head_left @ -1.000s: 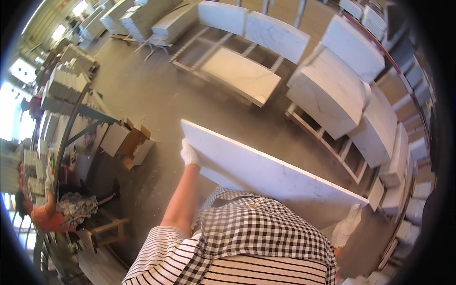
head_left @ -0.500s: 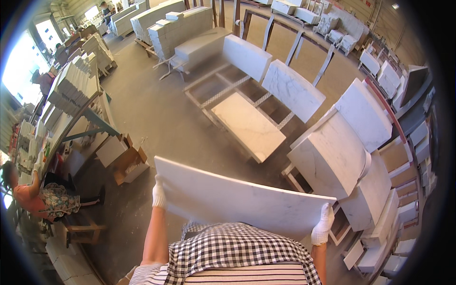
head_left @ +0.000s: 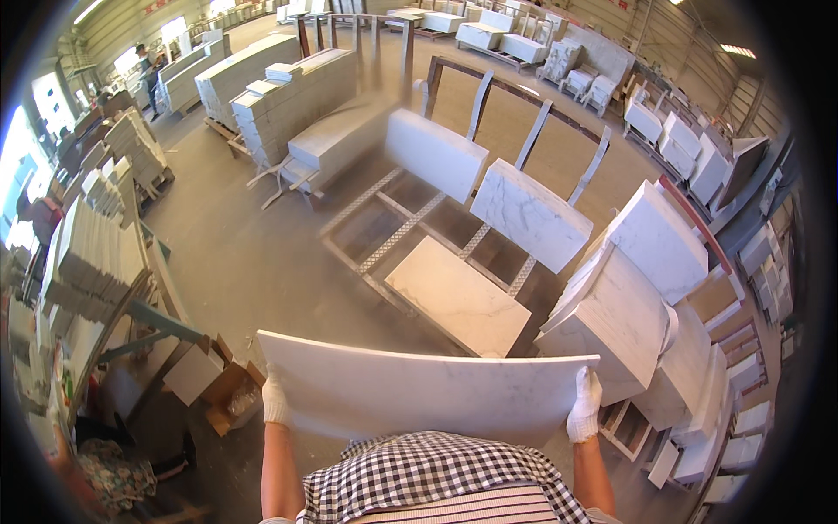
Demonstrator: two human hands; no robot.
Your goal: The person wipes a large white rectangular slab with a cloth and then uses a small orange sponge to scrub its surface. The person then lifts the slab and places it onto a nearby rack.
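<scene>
A long white marble slab (head_left: 428,391) with faint grey veins is held upright on its long edge in front of my body. My left hand (head_left: 274,398), in a white knit glove, grips its left end. At the right end my right hand (head_left: 585,405), gloved alike, is closed on the slab with the thumb up near the top corner. The fingers behind the slab are partly hidden. Just beyond it, a paler marble slab (head_left: 458,297) lies flat on a low metal frame (head_left: 377,253). Two veined slabs, one of them this grey-veined slab (head_left: 532,214), lean along the frame's far side.
To the right stand several leaning stacks of marble slabs (head_left: 602,327). A cardboard box (head_left: 234,397) sits on the floor at left, beside a green-legged bench (head_left: 161,319) loaded with tiles. Another person (head_left: 113,467) is at the lower left. Stacked slabs (head_left: 297,105) stand further back.
My view has turned and lifted somewhat. The slab in my hands sits more level now, its left end lower than before. Both hands keep their grip.
</scene>
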